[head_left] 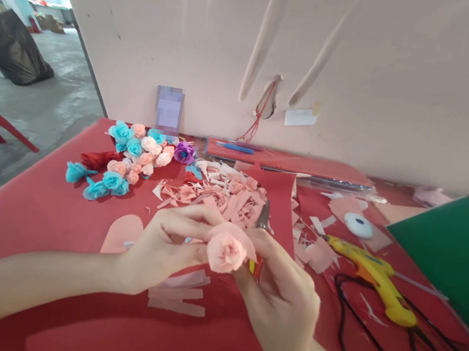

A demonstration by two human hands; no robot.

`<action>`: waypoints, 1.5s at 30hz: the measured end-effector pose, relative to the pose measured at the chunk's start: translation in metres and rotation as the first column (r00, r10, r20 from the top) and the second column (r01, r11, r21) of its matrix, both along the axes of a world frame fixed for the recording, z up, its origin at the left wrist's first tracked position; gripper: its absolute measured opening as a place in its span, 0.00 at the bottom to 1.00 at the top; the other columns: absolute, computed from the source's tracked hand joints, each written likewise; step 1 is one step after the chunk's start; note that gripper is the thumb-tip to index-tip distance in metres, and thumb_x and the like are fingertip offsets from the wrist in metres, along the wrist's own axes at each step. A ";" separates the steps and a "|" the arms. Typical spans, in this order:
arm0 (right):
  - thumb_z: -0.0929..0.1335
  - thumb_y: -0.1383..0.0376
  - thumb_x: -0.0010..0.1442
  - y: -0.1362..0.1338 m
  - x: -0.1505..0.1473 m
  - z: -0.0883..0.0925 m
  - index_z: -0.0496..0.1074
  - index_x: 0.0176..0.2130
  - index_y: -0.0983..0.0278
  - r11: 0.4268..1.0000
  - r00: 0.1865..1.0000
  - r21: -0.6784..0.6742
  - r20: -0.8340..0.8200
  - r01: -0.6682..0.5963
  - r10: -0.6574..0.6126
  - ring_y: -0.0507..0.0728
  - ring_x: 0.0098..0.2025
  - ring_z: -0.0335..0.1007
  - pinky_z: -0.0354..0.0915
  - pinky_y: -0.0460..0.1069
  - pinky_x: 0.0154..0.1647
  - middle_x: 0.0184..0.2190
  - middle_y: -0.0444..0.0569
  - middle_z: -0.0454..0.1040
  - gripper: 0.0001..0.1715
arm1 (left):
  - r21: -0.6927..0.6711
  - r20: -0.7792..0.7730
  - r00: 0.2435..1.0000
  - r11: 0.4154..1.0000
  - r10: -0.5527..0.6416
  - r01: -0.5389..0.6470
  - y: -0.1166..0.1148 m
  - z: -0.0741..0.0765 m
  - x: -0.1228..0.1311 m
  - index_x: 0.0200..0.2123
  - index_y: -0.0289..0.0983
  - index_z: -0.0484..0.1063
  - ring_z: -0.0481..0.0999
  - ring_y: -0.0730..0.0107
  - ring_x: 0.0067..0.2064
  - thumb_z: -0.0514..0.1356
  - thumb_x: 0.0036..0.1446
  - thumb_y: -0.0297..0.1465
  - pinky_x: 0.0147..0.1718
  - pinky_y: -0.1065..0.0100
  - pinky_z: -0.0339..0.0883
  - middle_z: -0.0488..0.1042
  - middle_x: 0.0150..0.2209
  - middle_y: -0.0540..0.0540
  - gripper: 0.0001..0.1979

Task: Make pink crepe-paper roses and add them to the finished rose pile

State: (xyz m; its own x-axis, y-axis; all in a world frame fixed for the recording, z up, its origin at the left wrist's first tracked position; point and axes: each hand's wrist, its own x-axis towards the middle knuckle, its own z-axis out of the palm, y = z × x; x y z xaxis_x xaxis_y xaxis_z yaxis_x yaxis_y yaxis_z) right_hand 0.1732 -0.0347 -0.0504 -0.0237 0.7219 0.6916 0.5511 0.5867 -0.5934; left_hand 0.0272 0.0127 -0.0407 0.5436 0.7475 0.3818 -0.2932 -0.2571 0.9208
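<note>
Both hands close on a pink paper rose (226, 250) held just above the red table (54, 212). The left hand (165, 244) pinches an outer petal with curled fingers and the right hand (281, 301) grips the other side; something yellow behind its fingers may be a scissor handle, though I can't tell. Under the wrists lie pink paper strips (177, 294), and just beyond the rose a heap of pink scraps (214, 193). Farther left sits a cluster of blue, pink and purple paper flowers (130, 159); to the right, a yellow glue gun (379, 275) with its black cord (372, 345), near a green sheet (458, 252).
</note>
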 end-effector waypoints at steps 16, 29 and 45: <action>0.71 0.65 0.50 0.006 0.008 0.006 0.74 0.25 0.63 0.742 0.720 -0.480 -0.694 -0.467 0.004 0.46 0.21 0.62 0.59 0.41 0.21 0.20 0.41 0.70 0.05 | -0.346 0.104 0.994 0.938 0.043 -0.004 0.005 -0.007 0.000 0.30 0.41 0.74 0.71 0.76 0.33 0.61 0.51 0.26 0.33 0.75 0.67 0.73 0.31 0.53 0.04; 0.72 0.71 0.45 -0.001 0.000 0.007 0.75 0.25 0.62 0.710 0.667 -0.437 -0.743 -0.553 0.061 0.47 0.23 0.67 0.64 0.39 0.25 0.20 0.41 0.73 0.05 | -0.309 0.131 0.985 0.949 0.111 -0.066 0.000 0.005 0.006 0.21 0.35 0.68 0.69 0.77 0.27 0.64 0.40 0.19 0.28 0.74 0.66 0.69 0.22 0.53 0.08; 0.66 0.66 0.51 -0.008 -0.002 0.016 0.67 0.23 0.64 0.819 0.891 -0.478 -0.446 -0.318 0.085 0.50 0.23 0.65 0.65 0.42 0.23 0.19 0.42 0.68 0.07 | -0.157 0.164 0.980 0.984 0.112 -0.086 -0.003 0.000 0.004 0.27 0.38 0.60 0.69 0.80 0.26 0.61 0.43 0.17 0.23 0.79 0.64 0.68 0.25 0.55 0.14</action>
